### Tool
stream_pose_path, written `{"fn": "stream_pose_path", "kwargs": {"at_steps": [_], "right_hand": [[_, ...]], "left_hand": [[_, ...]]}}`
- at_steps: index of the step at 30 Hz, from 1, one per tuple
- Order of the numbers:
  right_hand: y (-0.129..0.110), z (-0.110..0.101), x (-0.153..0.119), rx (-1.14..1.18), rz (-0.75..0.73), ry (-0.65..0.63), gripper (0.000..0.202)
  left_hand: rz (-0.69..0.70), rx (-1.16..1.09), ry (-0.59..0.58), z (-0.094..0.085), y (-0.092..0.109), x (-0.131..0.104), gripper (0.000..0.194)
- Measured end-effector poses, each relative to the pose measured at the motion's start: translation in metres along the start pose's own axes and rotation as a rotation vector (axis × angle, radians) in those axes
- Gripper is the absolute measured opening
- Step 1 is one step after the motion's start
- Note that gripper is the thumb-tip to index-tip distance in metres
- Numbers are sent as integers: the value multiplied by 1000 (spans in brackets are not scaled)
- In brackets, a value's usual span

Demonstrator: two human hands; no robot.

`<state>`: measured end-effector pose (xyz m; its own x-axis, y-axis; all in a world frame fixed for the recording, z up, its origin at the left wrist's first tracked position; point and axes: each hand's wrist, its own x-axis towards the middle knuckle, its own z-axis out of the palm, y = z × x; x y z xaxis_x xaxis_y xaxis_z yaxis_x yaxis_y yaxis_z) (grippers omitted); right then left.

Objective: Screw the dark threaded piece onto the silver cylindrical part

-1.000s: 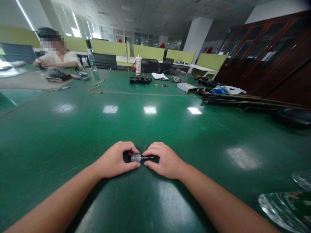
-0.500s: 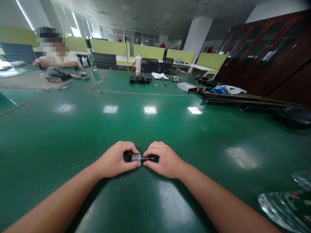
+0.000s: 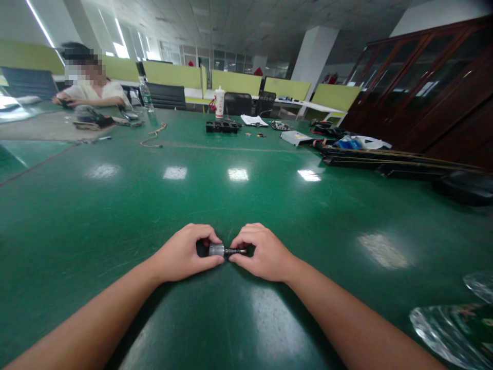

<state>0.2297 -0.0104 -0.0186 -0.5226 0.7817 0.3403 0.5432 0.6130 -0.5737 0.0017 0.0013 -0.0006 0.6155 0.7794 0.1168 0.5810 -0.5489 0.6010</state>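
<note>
Grip: left hand [image 3: 185, 254] snug on cylinder [image 3: 216, 250]; right hand [image 3: 265, 254] now wider around shaft [image 3: 238, 252], contact unclear

Beyond the green bench [image 3: 192, 198], a person [image 3: 96, 92] in a light top is sitting at far left. A clear bottle [image 3: 146, 97] is standing near them; farther right, a white cup [image 3: 219, 103] is standing just behind a black object [image 3: 222, 127]. A cord [image 3: 155, 133] is lying left of that. A wooden cabinet [image 3: 419, 92] is standing at far right.
</note>
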Motion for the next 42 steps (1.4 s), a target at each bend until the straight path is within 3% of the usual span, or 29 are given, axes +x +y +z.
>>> {"fn": "stream_pose_path", "kwargs": {"at_steps": [42], "right_hand": [[2,-4,-2,-56,76,10,6]], "left_hand": [[-28,-48,51,-3,2,-1,17]]}}
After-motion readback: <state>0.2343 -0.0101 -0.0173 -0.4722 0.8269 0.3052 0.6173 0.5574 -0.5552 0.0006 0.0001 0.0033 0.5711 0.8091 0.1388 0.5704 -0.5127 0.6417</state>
